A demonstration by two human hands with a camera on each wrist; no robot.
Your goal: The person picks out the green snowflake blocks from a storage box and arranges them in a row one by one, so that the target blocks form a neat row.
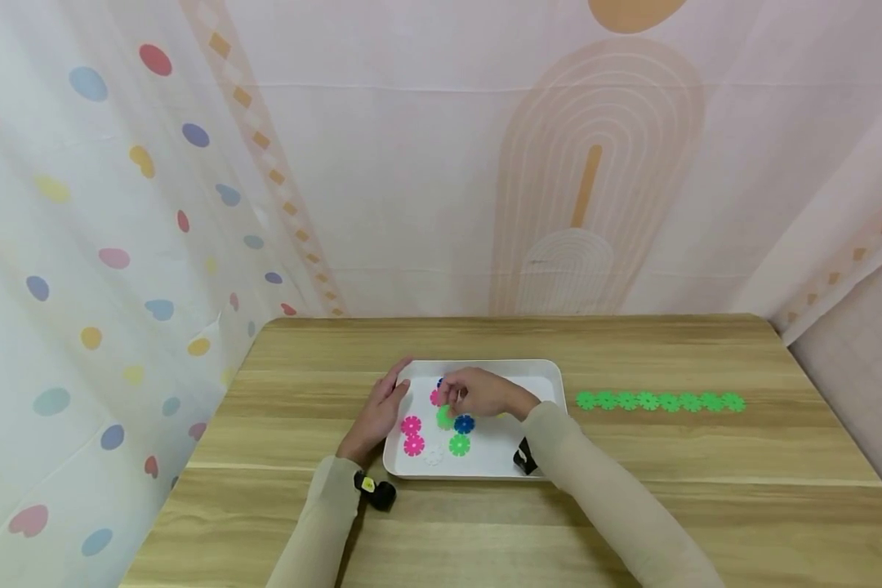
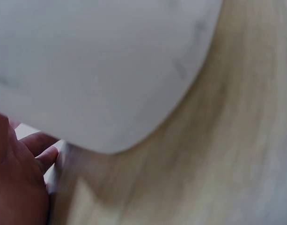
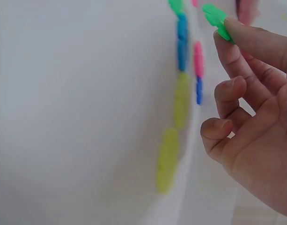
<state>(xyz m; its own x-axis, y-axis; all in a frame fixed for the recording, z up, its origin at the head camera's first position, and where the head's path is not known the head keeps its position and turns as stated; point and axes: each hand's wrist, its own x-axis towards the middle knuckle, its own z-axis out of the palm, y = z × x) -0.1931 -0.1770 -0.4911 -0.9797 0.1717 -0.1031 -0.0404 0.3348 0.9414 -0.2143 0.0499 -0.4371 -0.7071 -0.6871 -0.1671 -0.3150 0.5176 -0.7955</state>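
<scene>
Green snowflake disc (image 3: pixel 217 19), pinched at the fingertips of the right hand (image 1: pixel 481 394), is held just above the white tray (image 1: pixel 544 376) in the middle of the table (image 1: pixel 632 506). Pink, blue and green discs lie in the tray below it. The left hand (image 1: pixel 379 416) rests with straight fingers against the tray's left rim, and a row of green discs (image 1: pixel 660 401) lies on the table to the right.

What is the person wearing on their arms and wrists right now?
Both arms are in long, pale beige sleeves, left and right, reaching to the wrists. Each wrist carries a small black camera unit; the left one shows a yellow mark. The left hand and right hand are bare.
</scene>
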